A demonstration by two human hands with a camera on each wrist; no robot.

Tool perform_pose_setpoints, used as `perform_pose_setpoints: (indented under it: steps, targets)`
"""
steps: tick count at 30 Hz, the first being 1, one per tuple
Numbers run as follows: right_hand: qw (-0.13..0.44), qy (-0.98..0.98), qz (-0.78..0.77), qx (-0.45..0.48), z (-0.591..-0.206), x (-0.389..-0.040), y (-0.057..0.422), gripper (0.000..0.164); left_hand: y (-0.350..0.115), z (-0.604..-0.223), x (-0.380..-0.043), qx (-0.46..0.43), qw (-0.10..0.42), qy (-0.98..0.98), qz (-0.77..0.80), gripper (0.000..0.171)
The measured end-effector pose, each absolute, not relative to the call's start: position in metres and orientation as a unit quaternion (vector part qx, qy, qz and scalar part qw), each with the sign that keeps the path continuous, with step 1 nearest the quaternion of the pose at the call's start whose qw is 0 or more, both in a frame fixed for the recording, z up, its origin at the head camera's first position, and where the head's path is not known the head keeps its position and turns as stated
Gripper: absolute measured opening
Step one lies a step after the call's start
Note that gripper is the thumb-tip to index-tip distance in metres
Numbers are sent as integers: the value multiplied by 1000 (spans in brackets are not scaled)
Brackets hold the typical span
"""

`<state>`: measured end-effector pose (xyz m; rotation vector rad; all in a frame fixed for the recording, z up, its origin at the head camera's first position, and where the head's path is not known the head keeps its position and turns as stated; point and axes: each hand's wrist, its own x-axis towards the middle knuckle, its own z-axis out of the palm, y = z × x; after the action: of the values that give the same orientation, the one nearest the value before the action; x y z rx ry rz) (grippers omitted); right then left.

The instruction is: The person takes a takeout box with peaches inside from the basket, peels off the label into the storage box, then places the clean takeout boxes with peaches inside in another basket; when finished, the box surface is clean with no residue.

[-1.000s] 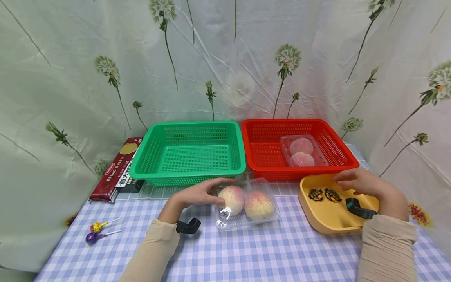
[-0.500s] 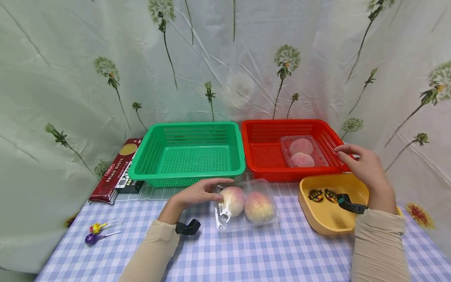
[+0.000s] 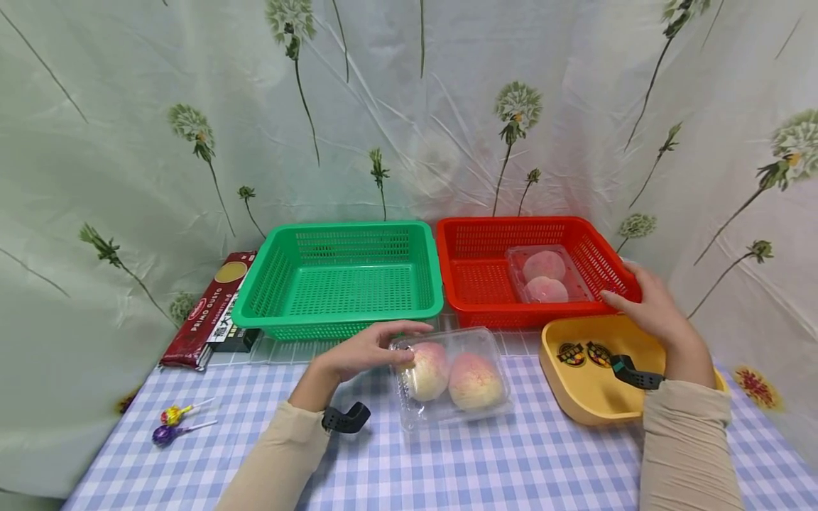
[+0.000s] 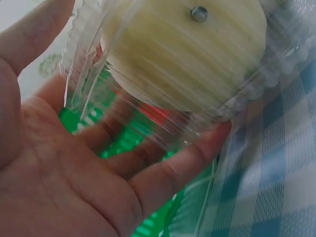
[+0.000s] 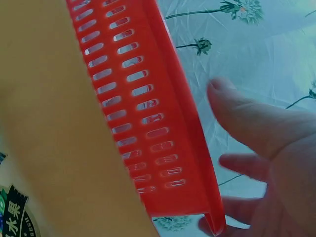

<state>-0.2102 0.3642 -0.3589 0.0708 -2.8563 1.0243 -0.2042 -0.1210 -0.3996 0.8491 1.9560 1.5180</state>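
In the head view my left hand (image 3: pixel 371 350) holds the left end of a clear plastic fruit box (image 3: pixel 396 410) with two peaches (image 3: pixel 476 382) in it, the thumb over its top edge. The left wrist view shows my fingers (image 4: pixel 163 182) along the box wall, with a pale peach (image 4: pixel 182 54) behind the plastic. At the front right corner of a red basket (image 3: pixel 511 312) is my right hand (image 3: pixel 655 309). Seen from the right wrist, the thumb (image 5: pixel 237 106) stands apart from the red rim, and the fingertips are right at its corner.
A green basket (image 3: pixel 339 314) stands left of the red one, which holds another box of pink peaches (image 3: pixel 545 266). A yellow tub (image 3: pixel 597 397) sits under my right forearm. Farther left lie a spaghetti packet (image 3: pixel 207 312) and two lollipops (image 3: pixel 169 426).
My right hand has moved from over the yellow tub up to the red basket's corner. The peach box in my left hand has shifted slightly and tilted.
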Motion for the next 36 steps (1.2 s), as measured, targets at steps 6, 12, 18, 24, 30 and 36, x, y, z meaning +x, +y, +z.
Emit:
perform_pose_setpoints:
  steps: [6,12,18,24,30,36]
  targets:
    - [19,-940,339,35,-365,-213,365,95,-113,-401,-200,289,258,760,523,52]
    - [15,-941,338,30,-365,-214,364,98,-108,-403,-198,269,303,743,533,52]
    - [10,-941,337,31,-366,-214,362,97,-105,-400,-194,244,355,702,567,55]
    - [-13,-941,338,19,-366,-212,364,100,-100,-391,-190,253,366,671,593,54]
    - [-25,-940,340,9,-366,-210,368,103,-91,-375,-185,239,353,628,651,51]
    - [-26,-939,344,12,-366,-211,367,104,-85,-363,-176,236,349,619,663,49]
